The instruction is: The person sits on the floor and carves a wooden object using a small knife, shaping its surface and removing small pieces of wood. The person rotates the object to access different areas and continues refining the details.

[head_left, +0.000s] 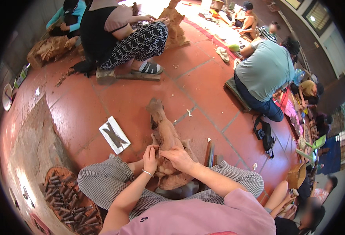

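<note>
A reddish-brown wooden carving (167, 132) stands between my bent legs, narrow at its top and broad with rounded forms near its base. My left hand (150, 159) is closed against its left side, thumb and fingers pinched together. My right hand (179, 159) comes across the front, its fingers pressed together on the wood close to the left fingertips. Whatever the fingertips hold, if anything, is too small to make out. The carving's foot rests at a dark grey, rounded block (178, 191) in front of my body.
Left on the tiled floor lies a white sheet with dark strips (115, 135). A reddish tray (57, 172) of many short, dark cylindrical pieces sits beside a large slab (35, 137). Several people sit working around; a black bag (264, 137) lies at right.
</note>
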`<state>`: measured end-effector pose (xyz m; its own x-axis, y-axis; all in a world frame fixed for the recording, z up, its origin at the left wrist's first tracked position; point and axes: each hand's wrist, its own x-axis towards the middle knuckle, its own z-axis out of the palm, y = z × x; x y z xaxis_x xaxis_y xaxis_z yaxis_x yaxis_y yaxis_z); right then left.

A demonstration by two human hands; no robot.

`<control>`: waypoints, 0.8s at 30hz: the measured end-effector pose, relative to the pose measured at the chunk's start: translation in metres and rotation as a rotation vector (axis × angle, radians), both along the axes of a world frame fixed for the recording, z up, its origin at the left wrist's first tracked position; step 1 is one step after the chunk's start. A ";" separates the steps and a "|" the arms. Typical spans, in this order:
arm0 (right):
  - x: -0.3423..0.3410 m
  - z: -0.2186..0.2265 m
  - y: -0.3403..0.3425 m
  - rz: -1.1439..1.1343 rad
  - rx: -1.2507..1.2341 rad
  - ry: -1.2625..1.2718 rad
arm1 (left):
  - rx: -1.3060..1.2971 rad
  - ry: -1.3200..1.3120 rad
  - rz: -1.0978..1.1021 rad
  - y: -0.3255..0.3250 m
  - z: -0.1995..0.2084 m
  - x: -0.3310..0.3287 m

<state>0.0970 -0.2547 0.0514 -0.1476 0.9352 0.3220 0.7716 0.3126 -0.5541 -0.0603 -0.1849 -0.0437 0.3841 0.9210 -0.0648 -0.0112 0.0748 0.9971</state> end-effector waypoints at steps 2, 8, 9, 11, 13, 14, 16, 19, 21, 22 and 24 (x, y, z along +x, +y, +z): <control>0.013 0.000 -0.006 0.045 0.053 -0.053 | -0.003 -0.029 0.012 0.001 -0.004 0.000; 0.008 -0.011 -0.004 0.038 0.001 -0.038 | -0.025 -0.096 0.010 0.003 -0.023 0.004; -0.002 -0.016 0.003 0.020 0.057 -0.029 | -0.054 -0.119 -0.001 0.005 -0.017 0.002; -0.003 -0.015 0.003 0.001 0.088 -0.049 | -0.069 -0.118 0.000 0.002 -0.017 0.007; 0.001 -0.008 -0.004 0.015 0.101 -0.041 | -0.003 -0.069 0.022 0.000 -0.016 0.001; 0.006 -0.003 -0.008 0.019 0.103 -0.040 | 0.036 -0.054 0.023 0.005 -0.016 -0.001; 0.014 0.002 -0.009 0.068 0.051 -0.047 | 0.068 -0.015 0.020 0.004 -0.021 -0.004; 0.004 -0.007 -0.020 0.028 0.067 -0.033 | -0.011 -0.062 0.009 -0.001 -0.010 0.005; -0.010 -0.012 0.000 -0.002 0.191 0.013 | -0.027 -0.092 0.001 0.003 -0.008 0.002; -0.010 -0.014 0.004 0.009 0.136 -0.016 | 0.002 -0.055 -0.004 0.004 -0.008 -0.002; -0.013 -0.021 0.007 0.027 0.029 -0.066 | -0.119 -0.165 -0.004 0.001 -0.009 -0.002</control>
<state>0.0837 -0.2476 0.0308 -0.1946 0.9208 0.3379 0.7974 0.3491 -0.4922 -0.0619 -0.1838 -0.0523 0.4021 0.9091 -0.1086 -0.1735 0.1922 0.9659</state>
